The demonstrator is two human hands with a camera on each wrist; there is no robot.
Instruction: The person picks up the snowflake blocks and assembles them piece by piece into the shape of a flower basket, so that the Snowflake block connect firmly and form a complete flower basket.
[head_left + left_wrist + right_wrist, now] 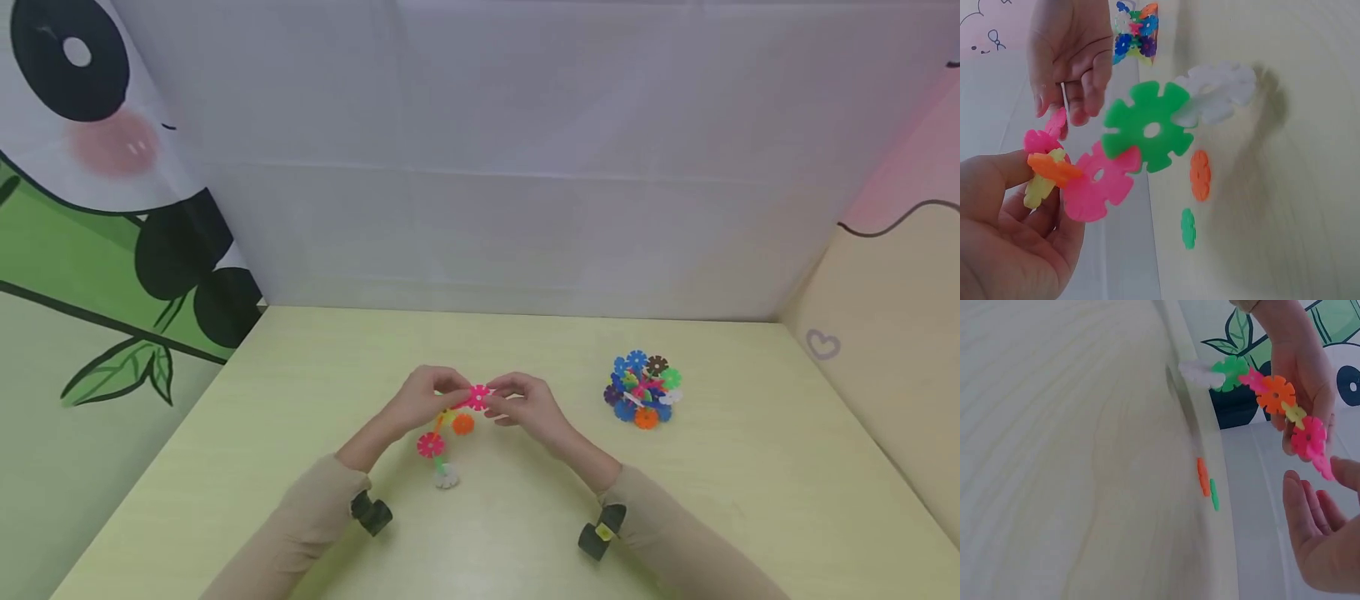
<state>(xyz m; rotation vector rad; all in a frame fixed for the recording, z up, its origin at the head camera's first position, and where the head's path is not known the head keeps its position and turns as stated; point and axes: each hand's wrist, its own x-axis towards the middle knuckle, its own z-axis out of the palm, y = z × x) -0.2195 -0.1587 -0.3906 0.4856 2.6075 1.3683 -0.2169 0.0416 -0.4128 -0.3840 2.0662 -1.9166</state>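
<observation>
My left hand (429,400) pinches a chain of interlocking snowflake discs near its upper end, by the yellow and pink pieces. From there the chain runs through an orange disc (1275,395), a pink disc (1100,181) and a green disc (1147,125) to a white disc (1219,90) at its low end. Two pink discs (1309,436) are joined at the upper end. My right hand (528,406) is beside the outermost pink disc (478,397), fingertips right at its edge. In the right wrist view, its thumb and fingers stand apart.
On the table (750,467), a loose orange disc (1200,175) and a loose green disc (1188,228) lie below the hands. A pile of multicoloured discs (643,390) sits to the right. A pale wall (480,233) rises behind the table.
</observation>
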